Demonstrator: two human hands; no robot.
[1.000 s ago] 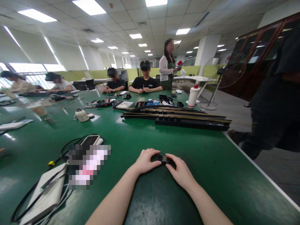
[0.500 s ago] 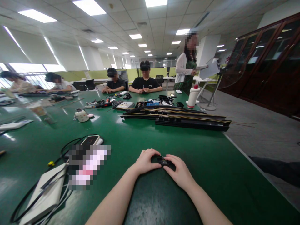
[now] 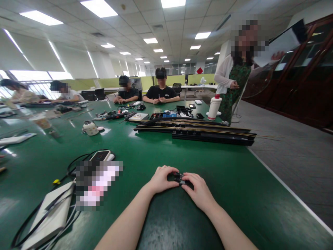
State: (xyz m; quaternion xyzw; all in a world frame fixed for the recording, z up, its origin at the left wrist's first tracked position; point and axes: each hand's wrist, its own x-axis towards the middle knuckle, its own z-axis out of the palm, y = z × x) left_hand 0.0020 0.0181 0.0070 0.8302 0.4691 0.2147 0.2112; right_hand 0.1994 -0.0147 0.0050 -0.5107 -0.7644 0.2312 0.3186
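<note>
Between the fingertips of both hands is a small black part (image 3: 179, 178) with a shiny metallic bit on top, too small to identify. My left hand (image 3: 163, 178) grips its left side, thumb at the near edge and index finger at the far edge. From the other side my right hand (image 3: 196, 187) pinches it, thumb and fingers curved around its right end. The fingertips hide much of the part. It is held low over the green table (image 3: 145, 152), close in front of me.
Long black rails with thin brass rods (image 3: 197, 130) lie across the table ahead. Behind them are tools and a white bottle (image 3: 214, 107). A small white jar (image 3: 91, 127), a white power bank (image 3: 49, 208) and cables are leftward. Several people sit opposite; one stands at right holding a sheet.
The standing person has come nearer and to the right, raising the sheet. The fingers of my right hand have shifted slightly on the black part; my left hand stays in place.
</note>
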